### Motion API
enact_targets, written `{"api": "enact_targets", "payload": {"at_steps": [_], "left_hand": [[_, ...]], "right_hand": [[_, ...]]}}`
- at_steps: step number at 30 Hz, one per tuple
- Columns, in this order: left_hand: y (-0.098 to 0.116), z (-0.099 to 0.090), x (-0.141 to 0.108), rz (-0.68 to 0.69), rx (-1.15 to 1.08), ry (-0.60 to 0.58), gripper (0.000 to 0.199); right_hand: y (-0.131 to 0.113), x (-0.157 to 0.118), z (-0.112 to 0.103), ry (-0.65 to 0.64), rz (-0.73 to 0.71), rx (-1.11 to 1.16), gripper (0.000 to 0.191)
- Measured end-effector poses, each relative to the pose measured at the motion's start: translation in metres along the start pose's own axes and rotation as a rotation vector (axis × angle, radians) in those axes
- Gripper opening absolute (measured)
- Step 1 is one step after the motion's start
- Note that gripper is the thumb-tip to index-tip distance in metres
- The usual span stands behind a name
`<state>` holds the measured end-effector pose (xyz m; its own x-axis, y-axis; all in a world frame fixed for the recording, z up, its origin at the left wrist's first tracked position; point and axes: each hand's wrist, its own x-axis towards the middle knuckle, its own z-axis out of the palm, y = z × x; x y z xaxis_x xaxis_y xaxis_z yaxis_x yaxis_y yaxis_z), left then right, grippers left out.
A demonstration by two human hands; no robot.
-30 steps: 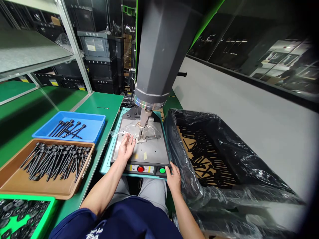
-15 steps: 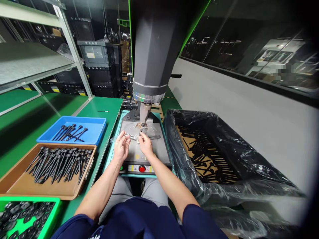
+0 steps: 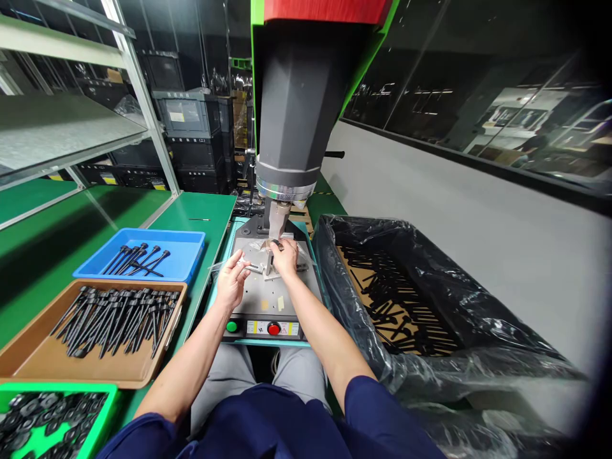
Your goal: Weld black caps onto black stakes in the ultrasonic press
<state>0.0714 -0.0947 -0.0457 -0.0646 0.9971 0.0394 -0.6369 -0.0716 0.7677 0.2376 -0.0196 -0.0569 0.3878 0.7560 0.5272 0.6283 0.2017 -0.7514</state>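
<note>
My right hand (image 3: 285, 258) is closed on a small black part (image 3: 276, 243), pinched at the metal fixture below the press machine's tapered tool (image 3: 278, 220). The fingers partly cover that part, so its full shape is hidden. My left hand (image 3: 231, 280) is raised at the left of the fixture, palm inward, its fingers loosely bent and apart with nothing visible in them. Near its fingertips are clear plastic film and a slotted metal bar (image 3: 252, 266) on the grey machine plate (image 3: 253, 296).
At left stand a blue tray (image 3: 191, 241) and a brown tray (image 3: 33, 366) with black long-stemmed parts, and a green tray (image 3: 112, 401) with black round parts. A plastic-lined box (image 3: 329, 274) of black parts is at right. Green (image 3: 232, 326) and red buttons (image 3: 273, 328) face me.
My right hand has moved forward and slightly up to the fixture under the tool, and a black part now shows in its fingers. My left hand stays nearly in place. The view has shifted slightly.
</note>
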Motion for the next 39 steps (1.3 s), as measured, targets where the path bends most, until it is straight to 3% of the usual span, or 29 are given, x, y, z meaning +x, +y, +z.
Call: {"api": "enact_targets", "payload": {"at_steps": [5,10,18,23,28,32,37,39], "left_hand": [[0.006,0.002,-0.006,-0.007,0.005,-0.028,0.043],[0.001,-0.001,-0.019,-0.069,0.059,-0.04,0.042],[-0.018,-0.029,-0.032,-0.14,0.141,0.004,0.043],[-0.026,-0.042,-0.044,-0.216,0.154,-0.015,0.043],[-0.035,-0.06,-0.072,-0.432,0.277,-0.03,0.036],[-0.034,-0.067,-0.09,-0.476,0.435,-0.15,0.03],[-0.019,-0.054,-0.093,-0.558,0.597,-0.396,0.036],[-0.013,-0.045,-0.093,-0.476,0.651,-0.421,0.035]], "right_hand": [[-0.005,-0.008,-0.015,0.075,-0.108,0.078,0.021],[0.0,-0.043,-0.036,0.111,-0.084,0.176,0.028],[0.016,-0.093,-0.054,-0.057,0.258,0.452,0.033],[0.01,-0.099,-0.062,-0.112,0.279,0.526,0.041],[-0.001,-0.1,-0.075,-0.2,0.258,0.516,0.039],[-0.007,-0.105,-0.081,-0.273,0.232,0.591,0.032],[-0.017,-0.11,-0.088,-0.381,0.222,0.679,0.03],[-0.022,-0.111,-0.091,-0.415,0.231,0.705,0.031]]}}
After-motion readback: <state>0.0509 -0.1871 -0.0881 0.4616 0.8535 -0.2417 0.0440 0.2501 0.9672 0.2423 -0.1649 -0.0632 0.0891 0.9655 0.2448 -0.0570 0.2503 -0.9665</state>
